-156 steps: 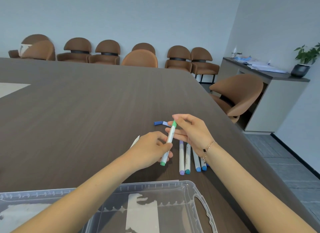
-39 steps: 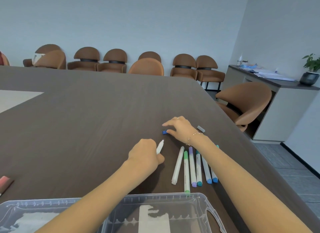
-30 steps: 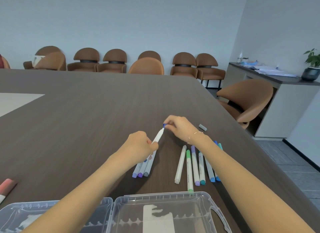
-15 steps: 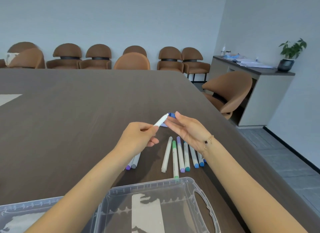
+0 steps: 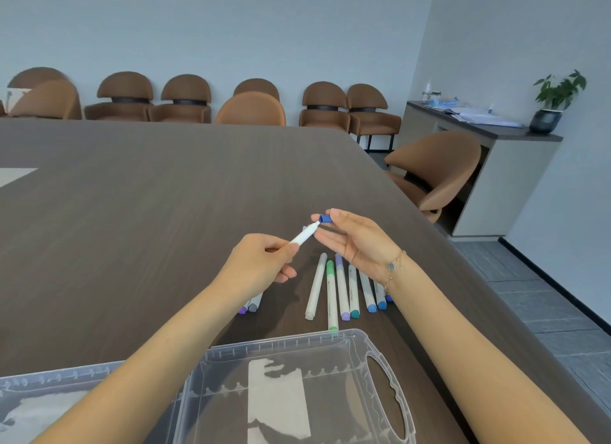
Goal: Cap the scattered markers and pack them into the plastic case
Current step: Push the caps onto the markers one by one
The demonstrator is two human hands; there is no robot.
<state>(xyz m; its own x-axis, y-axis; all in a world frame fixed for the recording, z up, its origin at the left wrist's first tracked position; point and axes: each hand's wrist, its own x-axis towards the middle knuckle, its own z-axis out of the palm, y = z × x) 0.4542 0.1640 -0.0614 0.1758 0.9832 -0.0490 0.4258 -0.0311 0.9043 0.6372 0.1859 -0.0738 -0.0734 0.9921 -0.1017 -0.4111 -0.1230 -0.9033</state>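
Above table (image 5: 139, 232): left hand (image 5: 261, 265) grips 1 marker (image 5: 304, 235), right hand (image 5: 360, 242) pinches 1 cap (image 5: 325, 218).

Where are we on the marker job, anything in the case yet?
Done: a row of capped markers lies on the table. In hand: left hand holds a white marker; right hand pinches a blue cap at its tip, not yet seated. Left: the open plastic case holds no markers, so all packing remains. Two more markers lie under the left wrist.

A meeting room: long dark table (image 5: 165, 185), brown chairs (image 5: 325, 104) along the wall, sideboard (image 5: 506, 165).
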